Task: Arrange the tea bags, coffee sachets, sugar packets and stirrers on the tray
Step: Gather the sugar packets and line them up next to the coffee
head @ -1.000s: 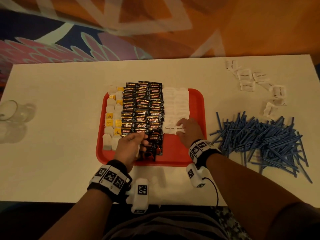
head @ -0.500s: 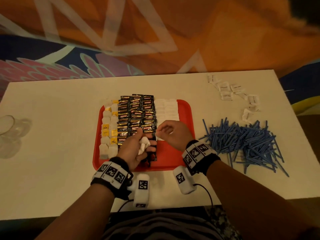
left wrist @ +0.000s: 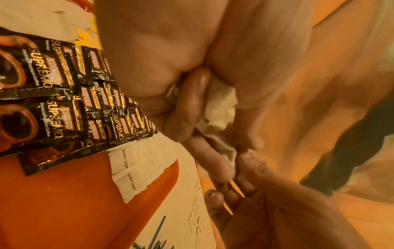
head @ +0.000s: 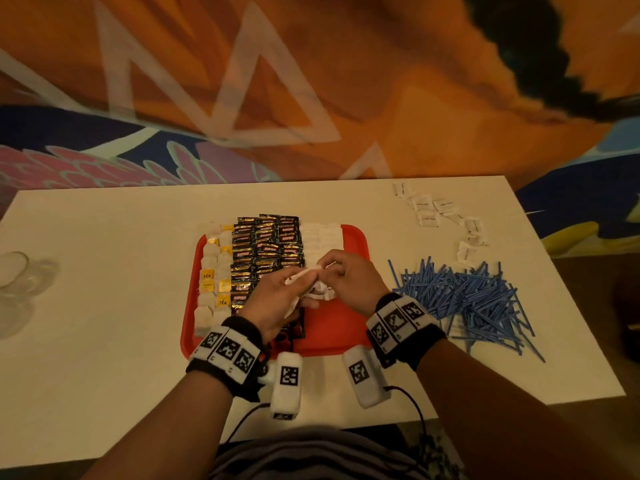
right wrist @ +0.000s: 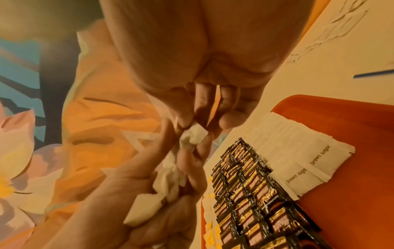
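I had a bunch of sugar packets [head: 304, 289] cupped in my left hand [head: 273, 306], raised just above the red tray [head: 353, 244]. My right hand [head: 349, 277] pinched one packet's end between thumb and fingers [right wrist: 231, 119], drawing it off the bunch. The sugar column [head: 320, 237] beside the coffee sachets [head: 266, 251] and tea bags [head: 216, 271] looked part-filled. Next, I judged, it needed laying at the column's near end. Stirrers [head: 464, 299] and loose packets [head: 440, 213] waited on the counter [head: 104, 271].
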